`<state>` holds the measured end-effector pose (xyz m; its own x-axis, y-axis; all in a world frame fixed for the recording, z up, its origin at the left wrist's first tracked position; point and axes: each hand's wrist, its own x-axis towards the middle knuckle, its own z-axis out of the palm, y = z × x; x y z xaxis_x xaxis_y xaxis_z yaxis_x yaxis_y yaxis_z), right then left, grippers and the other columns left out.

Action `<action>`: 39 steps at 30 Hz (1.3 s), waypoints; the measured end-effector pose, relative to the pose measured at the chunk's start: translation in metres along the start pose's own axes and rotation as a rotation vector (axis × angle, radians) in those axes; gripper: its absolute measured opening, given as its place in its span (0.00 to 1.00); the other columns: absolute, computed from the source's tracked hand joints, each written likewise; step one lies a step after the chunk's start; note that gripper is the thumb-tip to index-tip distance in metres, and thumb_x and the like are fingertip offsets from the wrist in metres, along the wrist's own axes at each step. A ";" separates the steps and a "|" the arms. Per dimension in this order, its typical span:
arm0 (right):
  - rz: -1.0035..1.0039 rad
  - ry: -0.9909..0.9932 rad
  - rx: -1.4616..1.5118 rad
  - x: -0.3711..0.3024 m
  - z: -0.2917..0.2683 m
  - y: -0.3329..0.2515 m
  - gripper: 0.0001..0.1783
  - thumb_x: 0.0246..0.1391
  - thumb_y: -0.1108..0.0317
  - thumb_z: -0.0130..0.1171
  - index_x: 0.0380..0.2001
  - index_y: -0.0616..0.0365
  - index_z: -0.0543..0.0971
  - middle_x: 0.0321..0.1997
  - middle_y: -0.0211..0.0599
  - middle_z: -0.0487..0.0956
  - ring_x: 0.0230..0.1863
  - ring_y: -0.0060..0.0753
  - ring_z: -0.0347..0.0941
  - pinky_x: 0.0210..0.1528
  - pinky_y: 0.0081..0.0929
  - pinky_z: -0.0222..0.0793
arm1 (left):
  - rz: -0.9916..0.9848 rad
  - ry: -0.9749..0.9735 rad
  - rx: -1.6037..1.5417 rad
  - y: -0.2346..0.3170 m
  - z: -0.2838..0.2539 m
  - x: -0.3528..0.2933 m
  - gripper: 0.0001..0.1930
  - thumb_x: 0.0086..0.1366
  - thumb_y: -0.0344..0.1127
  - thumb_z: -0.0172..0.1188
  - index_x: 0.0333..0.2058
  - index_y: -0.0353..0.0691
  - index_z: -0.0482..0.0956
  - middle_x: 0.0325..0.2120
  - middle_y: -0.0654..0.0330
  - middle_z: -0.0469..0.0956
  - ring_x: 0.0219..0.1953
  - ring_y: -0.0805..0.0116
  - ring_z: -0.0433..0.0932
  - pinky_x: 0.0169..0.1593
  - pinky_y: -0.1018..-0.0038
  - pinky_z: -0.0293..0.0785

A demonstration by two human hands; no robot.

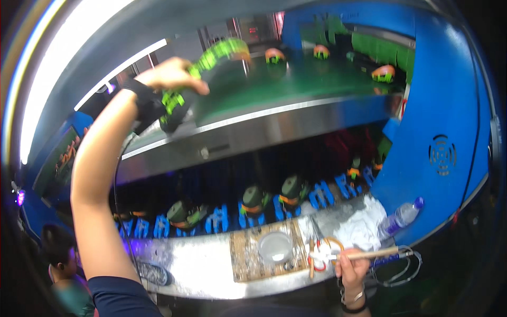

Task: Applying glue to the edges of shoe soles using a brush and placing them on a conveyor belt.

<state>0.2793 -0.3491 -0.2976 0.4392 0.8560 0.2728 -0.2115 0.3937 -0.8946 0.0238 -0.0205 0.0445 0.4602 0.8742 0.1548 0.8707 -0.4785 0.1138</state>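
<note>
My left arm reaches up over the green conveyor belt (296, 84). There my left hand (177, 76) is closed around a blurred lime-green and black piece (211, 57), long and curved like a shoe sole. More lime green and black shows below the palm, though blur hides whether it is the same piece. Low on the right, my right hand (353, 268) grips a wooden-handled brush (375, 254); its pale tip points left, over the bench. Beside that tip lie red-and-white handled scissors (320, 264) and a roll of yellowish tape (334, 244).
Several orange-and-green shoe parts (384, 74) sit on the belt. Below, dark green shoes (184, 213) stand among blue holders (216, 219). The metal bench (200, 264) bears a board (244, 267) with a pale round dish (275, 247), white cloth (364, 224) and a bottle (402, 216). Another person (66, 269) is at lower left.
</note>
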 end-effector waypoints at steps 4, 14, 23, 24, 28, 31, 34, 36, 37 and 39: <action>-0.050 -0.125 -0.184 0.011 0.005 0.014 0.02 0.49 0.78 0.47 0.29 0.63 0.69 0.17 0.30 0.67 0.12 0.14 0.58 0.14 0.13 0.53 | 0.013 0.142 -0.880 -0.022 0.003 -0.075 0.23 0.52 0.46 0.52 0.42 0.35 0.69 0.35 0.58 0.73 0.37 0.72 0.71 0.39 0.76 0.66; -0.144 -0.400 -0.604 0.048 0.047 0.062 0.03 0.44 0.75 0.55 0.24 0.63 0.73 0.16 0.29 0.70 0.14 0.12 0.60 0.16 0.13 0.54 | 0.037 -0.290 -2.094 -0.017 0.204 -0.264 0.30 0.57 0.53 0.45 0.48 0.33 0.64 0.41 0.48 0.70 0.42 0.59 0.71 0.42 0.64 0.70; -0.043 -0.479 -0.803 0.052 0.058 0.082 0.08 0.45 0.70 0.55 0.26 0.65 0.74 0.14 0.32 0.71 0.13 0.15 0.61 0.16 0.15 0.55 | -0.567 -0.210 -2.536 -0.016 0.300 -0.340 0.27 0.58 0.52 0.45 0.47 0.34 0.66 0.38 0.50 0.72 0.38 0.63 0.72 0.39 0.69 0.71; 0.011 -0.464 -0.782 0.051 0.059 0.081 0.08 0.45 0.70 0.55 0.26 0.66 0.74 0.15 0.31 0.71 0.14 0.13 0.61 0.16 0.14 0.55 | -0.579 -0.207 -2.549 -0.018 0.303 -0.343 0.27 0.58 0.51 0.45 0.47 0.34 0.66 0.38 0.51 0.72 0.38 0.64 0.72 0.39 0.70 0.71; 0.009 -0.495 -0.695 0.046 0.060 0.071 0.07 0.47 0.72 0.53 0.26 0.67 0.73 0.20 0.26 0.70 0.21 0.11 0.62 0.21 0.10 0.57 | -0.623 -0.223 -2.576 -0.021 0.309 -0.347 0.25 0.59 0.51 0.45 0.46 0.34 0.66 0.37 0.52 0.72 0.36 0.65 0.73 0.38 0.72 0.71; 0.164 -0.569 -0.624 0.043 0.064 0.069 0.07 0.47 0.72 0.54 0.27 0.67 0.72 0.21 0.26 0.70 0.21 0.11 0.63 0.21 0.09 0.57 | -0.656 -0.260 -2.587 -0.018 0.310 -0.345 0.24 0.59 0.50 0.45 0.46 0.34 0.67 0.36 0.53 0.73 0.35 0.67 0.73 0.37 0.73 0.72; 0.190 -0.494 -0.641 0.044 0.068 0.061 0.07 0.46 0.73 0.55 0.26 0.68 0.73 0.18 0.28 0.71 0.21 0.11 0.65 0.21 0.10 0.60 | -0.671 -0.330 -2.572 -0.013 0.309 -0.340 0.24 0.60 0.49 0.45 0.45 0.35 0.67 0.36 0.54 0.73 0.33 0.68 0.74 0.36 0.75 0.72; 0.183 -0.482 -0.541 0.042 0.074 0.053 0.07 0.46 0.73 0.55 0.26 0.68 0.73 0.20 0.28 0.72 0.22 0.11 0.66 0.21 0.10 0.60 | -0.677 -0.387 -2.544 -0.008 0.307 -0.337 0.23 0.60 0.49 0.45 0.45 0.35 0.67 0.35 0.54 0.73 0.32 0.69 0.74 0.36 0.76 0.72; 0.216 -0.448 -0.474 0.040 0.077 0.049 0.06 0.46 0.74 0.55 0.27 0.68 0.73 0.22 0.28 0.72 0.23 0.12 0.66 0.22 0.10 0.60 | -0.682 -0.418 -2.531 -0.005 0.306 -0.335 0.23 0.60 0.49 0.45 0.45 0.35 0.67 0.35 0.54 0.74 0.32 0.69 0.74 0.35 0.76 0.72; 0.192 -0.495 -0.390 0.035 0.086 0.039 0.05 0.46 0.76 0.54 0.28 0.66 0.72 0.25 0.28 0.72 0.24 0.12 0.65 0.23 0.09 0.60 | -0.681 -0.499 -2.498 0.001 0.302 -0.332 0.22 0.61 0.48 0.45 0.44 0.35 0.68 0.34 0.55 0.74 0.31 0.70 0.74 0.35 0.77 0.72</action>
<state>0.2113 -0.2748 -0.2927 -0.0483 0.9886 0.1430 0.1265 0.1480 -0.9809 -0.0753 -0.2862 -0.3034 0.6513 0.6503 -0.3910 -0.5551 0.7597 0.3387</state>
